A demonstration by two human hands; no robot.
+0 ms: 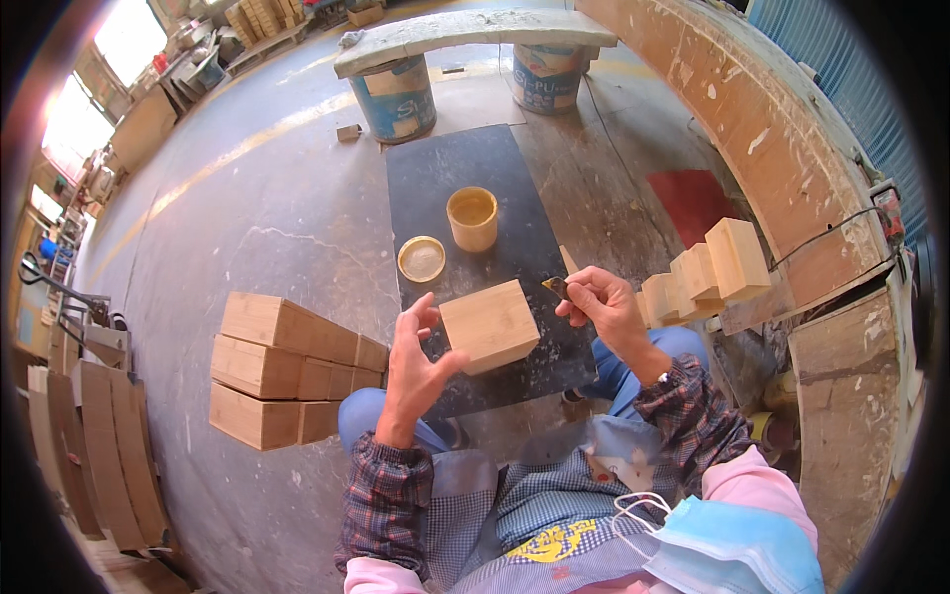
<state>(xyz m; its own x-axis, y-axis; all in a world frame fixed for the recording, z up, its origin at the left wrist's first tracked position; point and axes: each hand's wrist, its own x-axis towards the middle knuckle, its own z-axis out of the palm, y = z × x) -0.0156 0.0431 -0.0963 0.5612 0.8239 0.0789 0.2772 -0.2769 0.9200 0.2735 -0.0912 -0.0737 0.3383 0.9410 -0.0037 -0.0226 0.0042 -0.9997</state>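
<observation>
A pale wooden block point(489, 325) lies before me on a dark board point(450, 168). Beside its left side is my left hand point(416, 361), fingers and thumb spread apart; whether they touch the wood I cannot tell. To the right of the block, my right hand point(606, 309) pinches a small tool point(555, 287) with a dark body and a yellowish tip, its exact kind too small to make out. Beyond the block stand a round tub point(473, 220) with yellowish contents and a shallow round lid or dish point(423, 259) holding something greyish.
Stacked wooden blocks point(287, 366) sit on the floor at left, and more blocks point(708, 267) line the right. A plank point(465, 32) rests on two blue buckets point(396, 97) at the far end. A wooden bench point(752, 89) runs along the right.
</observation>
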